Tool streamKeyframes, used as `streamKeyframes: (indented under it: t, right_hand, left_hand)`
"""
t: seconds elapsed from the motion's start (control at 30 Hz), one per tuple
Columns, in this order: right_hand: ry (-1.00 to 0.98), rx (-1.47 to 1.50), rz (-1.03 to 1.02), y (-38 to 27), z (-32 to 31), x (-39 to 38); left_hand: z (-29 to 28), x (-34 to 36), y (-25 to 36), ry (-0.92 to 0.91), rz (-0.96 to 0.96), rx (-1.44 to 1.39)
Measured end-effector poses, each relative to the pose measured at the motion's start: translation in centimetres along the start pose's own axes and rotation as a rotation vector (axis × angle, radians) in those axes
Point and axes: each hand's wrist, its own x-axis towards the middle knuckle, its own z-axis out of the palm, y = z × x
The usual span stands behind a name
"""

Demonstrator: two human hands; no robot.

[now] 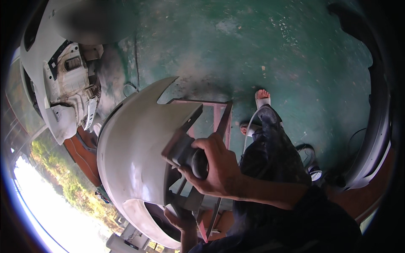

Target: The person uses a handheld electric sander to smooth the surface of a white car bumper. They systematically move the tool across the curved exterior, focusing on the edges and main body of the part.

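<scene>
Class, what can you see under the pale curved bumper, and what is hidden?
A reddish metal frame juts out from under the bumper, with green floor showing between its bars. The bumper hides the rest of the frame.

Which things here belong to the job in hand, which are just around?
In use:
- dark block-shaped tool in the right hand
- pale grey curved panel, left hand at its lower edge
- reddish metal frame beneath it

Apparently just around:
- black curved bumper-like piece
- pale grey car body

Bumper (pixel 130 147) on a stand (pixel 225 118), vehicle body (pixel 67 78) beyond (leftward)
</scene>
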Motion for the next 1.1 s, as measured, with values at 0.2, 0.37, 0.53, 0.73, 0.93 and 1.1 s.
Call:
streamKeyframes:
  t: [0.2,0.37,0.53,0.73,0.93,1.1]
  right_hand:
    - [0.138,-0.088,0.104,6.8,-2.5,6.1]
    - [0.071,-0.127,0.288,9.6,-3.9,9.6]
    - [0.172,-0.154,0.296,12.7,-3.7,10.1]
    - [0.172,0.134,0.374,11.2,-4.8,8.8]
    - [-0.083,-0.096,0.059,5.1,-5.1,8.5]
    - [-0.281,-0.127,-0.119,-0.6,-3.8,7.4]
  left_hand:
    - [-0.3,0.4,1.1,-0.062,0.240,0.175]
    - [-0.4,0.6,0.4,-0.005,0.244,0.239]
    - [0.2,0.6,0.0,0.041,0.139,0.187]
    - [0.2,-0.2,0.7,0.015,0.182,0.229]
    - [-0.2,0.1,1.3,-0.085,0.433,0.291]
    - [-0.2,-0.7,-0.8,-0.061,0.418,0.365]
